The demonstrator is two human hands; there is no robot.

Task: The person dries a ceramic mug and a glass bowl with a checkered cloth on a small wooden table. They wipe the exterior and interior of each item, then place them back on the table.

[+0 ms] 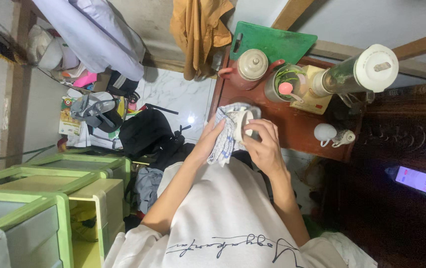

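Cup (244, 122), white, sits between my two hands above the red-brown table (292, 126). My left hand (212, 138) presses a checked cloth (224, 135) around it; my right hand (265, 144) closes on its rim. Behind stand a green cutting board (272, 42), a yellow box (314, 97) and a lit phone (418, 180).

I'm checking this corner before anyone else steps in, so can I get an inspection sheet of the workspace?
Surface: reddish-brown table, crowded along the far edge.
Job's things: small white cup wrapped in a checked cloth.
Clutter: brown teapot, green cutting board, blender jar, two white cups, lit phone.
Grippers: left hand presses the cloth; right hand holds the cup.
Cables: nothing seen.
Surroundings: green drawer units, black bag, hanging clothes.
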